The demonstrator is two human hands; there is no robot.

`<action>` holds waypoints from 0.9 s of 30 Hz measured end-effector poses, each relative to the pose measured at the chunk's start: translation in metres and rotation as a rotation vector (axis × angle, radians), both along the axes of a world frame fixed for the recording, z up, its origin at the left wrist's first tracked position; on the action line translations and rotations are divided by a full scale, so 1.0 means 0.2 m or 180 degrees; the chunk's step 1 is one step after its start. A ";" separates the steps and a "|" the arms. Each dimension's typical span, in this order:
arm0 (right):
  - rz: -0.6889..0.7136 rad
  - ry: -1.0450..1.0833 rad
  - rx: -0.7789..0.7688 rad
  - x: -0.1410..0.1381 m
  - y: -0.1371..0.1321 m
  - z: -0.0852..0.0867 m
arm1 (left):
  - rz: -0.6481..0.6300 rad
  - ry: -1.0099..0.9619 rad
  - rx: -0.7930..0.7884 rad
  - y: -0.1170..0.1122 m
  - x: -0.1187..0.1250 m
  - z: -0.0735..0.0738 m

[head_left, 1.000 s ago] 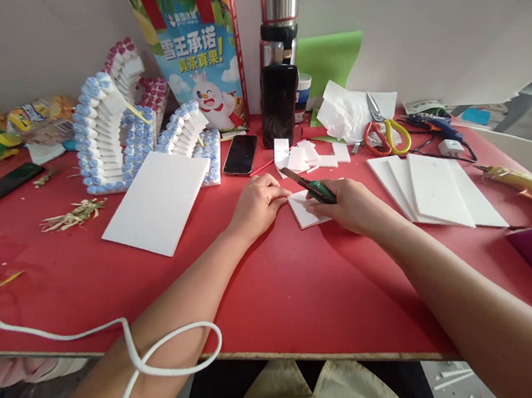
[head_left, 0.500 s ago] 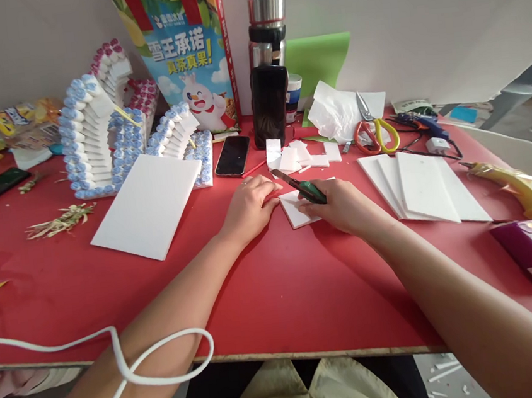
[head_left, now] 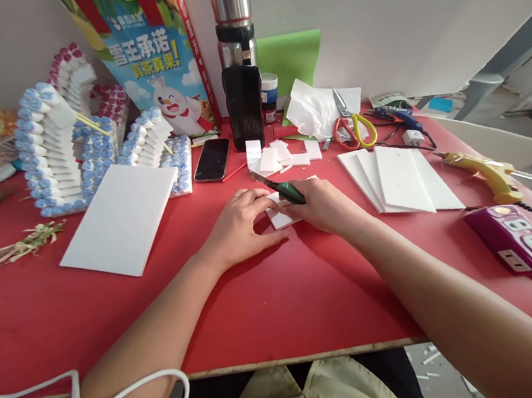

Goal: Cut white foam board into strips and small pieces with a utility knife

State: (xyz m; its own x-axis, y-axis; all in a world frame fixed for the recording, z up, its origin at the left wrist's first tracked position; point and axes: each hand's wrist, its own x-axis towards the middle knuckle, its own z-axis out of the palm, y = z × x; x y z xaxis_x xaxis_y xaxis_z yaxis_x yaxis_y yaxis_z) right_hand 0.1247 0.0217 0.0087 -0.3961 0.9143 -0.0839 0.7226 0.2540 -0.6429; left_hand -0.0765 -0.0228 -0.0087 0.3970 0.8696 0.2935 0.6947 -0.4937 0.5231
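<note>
My right hand (head_left: 326, 204) is closed around a green utility knife (head_left: 290, 191), its blade slanting up to the left above the table. Beneath that hand lies a small white foam board piece (head_left: 278, 218), partly covered by my fingers. My left hand (head_left: 242, 223) rests on the table at the left of this piece. Its fingertips touch the piece's left edge, and the thumb is spread away toward me. Just behind the knife are several small white foam board offcuts (head_left: 271, 159) and a red pen-like stick (head_left: 234, 172).
White foam board sheets (head_left: 404, 178) lie at right, with another stack (head_left: 120, 220) at left. Scissors (head_left: 354, 129), a yellow glue gun (head_left: 482, 173) and a purple power strip (head_left: 520, 239) lie farther right. A phone (head_left: 212, 160) and thermos (head_left: 234, 28) are behind. A white cable (head_left: 137, 380) crosses my left forearm.
The view has shifted, so the table things sit farther left. My left thumb has spread away from the fingers, which now touch the foam piece. The knife stays in my right hand.
</note>
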 end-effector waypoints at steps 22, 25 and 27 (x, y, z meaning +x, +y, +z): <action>-0.0450 0.0426 -0.0140 0.08 0.02 0.04 | 0.0200 -0.0186 0.0320 0.01 0.04 -0.07; -0.0696 0.0406 -0.0156 0.16 0.01 0.09 | 0.0325 -0.0177 0.0418 0.01 0.06 -0.08; -0.0685 0.0286 -0.0246 0.19 -0.01 0.12 | 0.0412 -0.0141 0.0438 0.01 0.07 -0.08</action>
State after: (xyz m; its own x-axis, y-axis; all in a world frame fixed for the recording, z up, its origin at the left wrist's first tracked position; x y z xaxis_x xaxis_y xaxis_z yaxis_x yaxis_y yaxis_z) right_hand 0.1626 0.0198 0.0333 -0.2020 0.9707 -0.1301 0.6938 0.0480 -0.7185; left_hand -0.0628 -0.0215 -0.0244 0.2684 0.8631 0.4278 0.7348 -0.4706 0.4884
